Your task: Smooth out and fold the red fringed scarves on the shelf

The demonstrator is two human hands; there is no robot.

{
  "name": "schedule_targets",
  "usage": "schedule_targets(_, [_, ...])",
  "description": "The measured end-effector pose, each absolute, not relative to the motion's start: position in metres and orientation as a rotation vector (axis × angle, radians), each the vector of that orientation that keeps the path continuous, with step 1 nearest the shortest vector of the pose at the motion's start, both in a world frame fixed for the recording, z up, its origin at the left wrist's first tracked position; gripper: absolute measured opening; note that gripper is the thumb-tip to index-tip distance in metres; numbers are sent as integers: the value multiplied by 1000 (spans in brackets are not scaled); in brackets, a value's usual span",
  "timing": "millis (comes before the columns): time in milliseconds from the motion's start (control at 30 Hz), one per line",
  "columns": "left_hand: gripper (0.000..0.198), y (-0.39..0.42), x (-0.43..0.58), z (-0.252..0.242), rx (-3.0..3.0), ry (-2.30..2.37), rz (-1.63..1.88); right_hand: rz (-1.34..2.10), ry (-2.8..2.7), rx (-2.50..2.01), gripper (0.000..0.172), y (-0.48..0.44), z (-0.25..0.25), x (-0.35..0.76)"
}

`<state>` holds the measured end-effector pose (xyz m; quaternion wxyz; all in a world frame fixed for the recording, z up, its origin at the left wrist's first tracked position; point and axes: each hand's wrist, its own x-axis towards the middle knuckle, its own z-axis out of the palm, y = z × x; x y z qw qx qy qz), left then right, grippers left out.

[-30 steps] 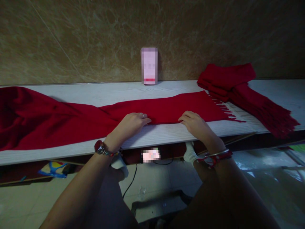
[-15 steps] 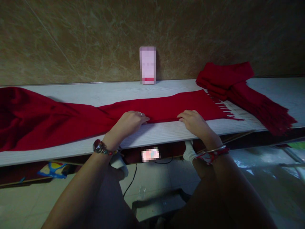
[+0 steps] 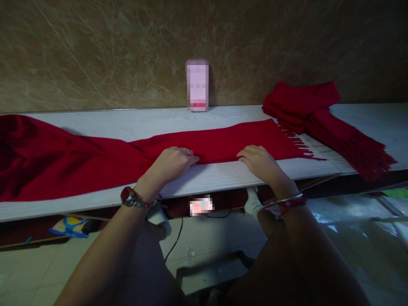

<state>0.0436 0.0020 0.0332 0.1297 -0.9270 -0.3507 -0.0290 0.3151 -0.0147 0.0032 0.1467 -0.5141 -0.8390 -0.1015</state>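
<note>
A long red scarf (image 3: 216, 140) lies across the white shelf, its fringed end to the right and its left part bunched and creased. My left hand (image 3: 178, 161), with a ring and a bracelet, holds the scarf's near edge about mid-length, fingers curled in. Further right along that edge, my right hand (image 3: 256, 160) grips the cloth between thumb and bent fingers; the fingertips are partly hidden. A second red scarf (image 3: 306, 106) rests folded at the right, its fringe spreading toward the front edge.
A phone (image 3: 198, 86) with a blurred screen leans upright on the brown marbled wall (image 3: 134, 51). The white shelf (image 3: 216, 180) runs the full width. Beneath it are a blue and yellow packet (image 3: 70, 226), a blurred small item (image 3: 201, 205) and a black cable (image 3: 176, 243).
Almost nothing differs. Both hands stay at the same spots on the scarf's near edge, and the whole view has shifted very slightly.
</note>
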Motion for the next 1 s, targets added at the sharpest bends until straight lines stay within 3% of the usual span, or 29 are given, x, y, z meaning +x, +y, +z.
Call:
schedule_targets(500, [36,-1,74,19,-3041,-870,-178,-330,-2476,-1370,28,-24,2,320])
schedule_targets(833, [63,11,114,27,-3158,-1045,71,-291,-2510,-1322,29,-25,4,325])
schedule_targets(1000, [52,24,127,34,-3116,-1242,185,-290,-2524,-1304,28,-26,6,324])
